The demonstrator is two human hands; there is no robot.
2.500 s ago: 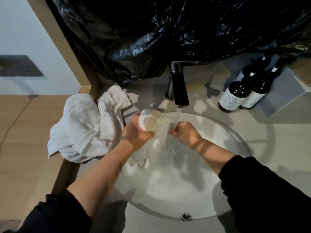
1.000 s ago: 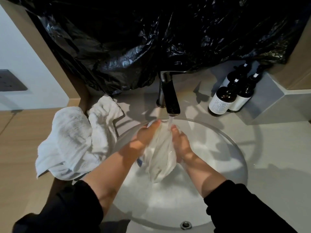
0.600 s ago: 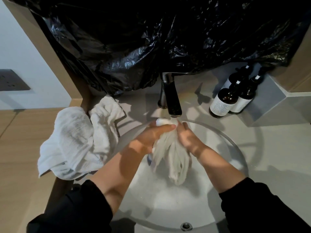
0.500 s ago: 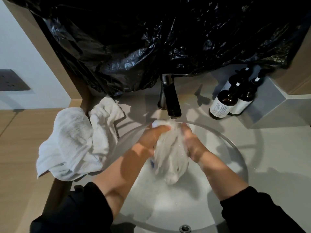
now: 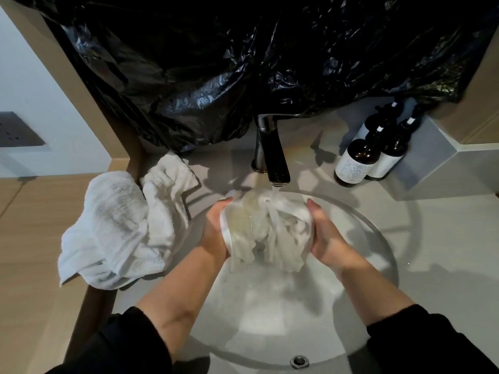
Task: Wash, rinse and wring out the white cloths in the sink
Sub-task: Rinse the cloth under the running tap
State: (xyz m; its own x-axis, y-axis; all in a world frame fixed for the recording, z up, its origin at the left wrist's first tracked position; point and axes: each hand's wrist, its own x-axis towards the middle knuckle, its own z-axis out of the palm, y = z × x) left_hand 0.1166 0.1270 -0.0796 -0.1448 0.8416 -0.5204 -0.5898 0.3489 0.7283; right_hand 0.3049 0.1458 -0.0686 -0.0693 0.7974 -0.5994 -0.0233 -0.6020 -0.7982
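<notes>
A wet white cloth (image 5: 266, 233) is spread between my two hands over the round sink (image 5: 378, 238), right under the running tap (image 5: 272, 157). Water falls onto its top edge. My left hand (image 5: 216, 230) grips the cloth's left side, fingers hidden under the fabric. On the right side, my right hand (image 5: 324, 238) cups the cloth, fingers curled behind it. The lower ends of the cloth hang down into the basin.
A heap of white towels (image 5: 118, 228) lies on the counter's left edge, beside the sink. Two dark bottles (image 5: 370, 157) with white labels stand at the back right. Black plastic sheeting (image 5: 256, 63) hangs above the tap. An overflow hole (image 5: 299, 361) sits at the near rim.
The cloth was squeezed into a narrow bundle between both hands; now the hands have moved apart and the cloth is spread wider under the water stream.
</notes>
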